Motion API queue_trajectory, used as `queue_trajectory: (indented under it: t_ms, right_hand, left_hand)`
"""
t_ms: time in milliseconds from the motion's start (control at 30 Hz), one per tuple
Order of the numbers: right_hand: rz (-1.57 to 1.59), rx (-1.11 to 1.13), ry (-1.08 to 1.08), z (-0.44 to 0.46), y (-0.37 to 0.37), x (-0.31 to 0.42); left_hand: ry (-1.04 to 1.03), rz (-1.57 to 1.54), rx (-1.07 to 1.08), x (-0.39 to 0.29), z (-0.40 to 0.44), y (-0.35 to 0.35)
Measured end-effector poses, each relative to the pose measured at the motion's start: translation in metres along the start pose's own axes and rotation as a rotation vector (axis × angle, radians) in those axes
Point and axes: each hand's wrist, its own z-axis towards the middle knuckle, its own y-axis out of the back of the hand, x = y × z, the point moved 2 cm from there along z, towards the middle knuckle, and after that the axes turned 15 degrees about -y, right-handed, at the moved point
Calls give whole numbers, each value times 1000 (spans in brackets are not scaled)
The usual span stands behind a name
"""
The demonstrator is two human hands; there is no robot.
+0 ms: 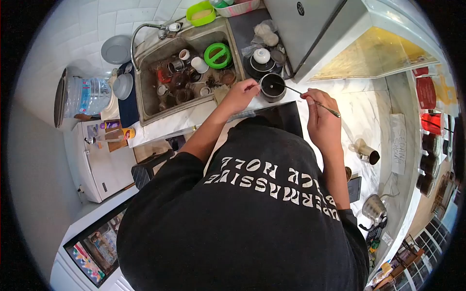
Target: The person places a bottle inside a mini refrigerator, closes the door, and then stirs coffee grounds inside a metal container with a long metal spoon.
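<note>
A round metal cup (273, 95) with dark contents stands on the marble counter beside the sink. At its left rim, my left hand (239, 98) has its fingers pinched together and appears to hold the cup's side; a handle there, if any, is hidden by the fingers. My right hand (323, 116) is closed on a long thin metal spoon (294, 90). The spoon slants from the cup, past my fingertips, to a wider end at the right. Its far tip reaches the cup's opening.
Left of the cup, a sink (145, 104) holds several dirty cups and a green lid (217, 56). A metal pitcher (366, 153) and a gooseneck kettle (374, 209) stand on the right counter. Behind the cup is a dark tray with a white-lidded item (261, 56).
</note>
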Motion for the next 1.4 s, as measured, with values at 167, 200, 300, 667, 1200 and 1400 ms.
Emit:
queue_trajectory:
  t_ms: [167, 200, 300, 667, 1200, 1400]
  right_hand:
    - [31, 18, 18, -1, -7, -2]
    - [20, 11, 7, 1, -7, -5]
    - [12, -13, -17, 2, -2, -8]
    - [24, -34, -36, -7, -5, -12]
    - [53, 3, -19, -11, -10, 2]
    - [1, 10, -60, -9, -1, -3]
  left_hand:
    - [19, 22, -14, 11, 2, -2]
    - [2, 13, -29, 14, 2, -4]
    - [-46, -7, -64, 17, 1, -5]
    - [-42, -5, -64, 10, 1, -6]
    - [-50, -20, -63, 24, 3, -3]
    - [6, -18, -39, 18, 4, 0]
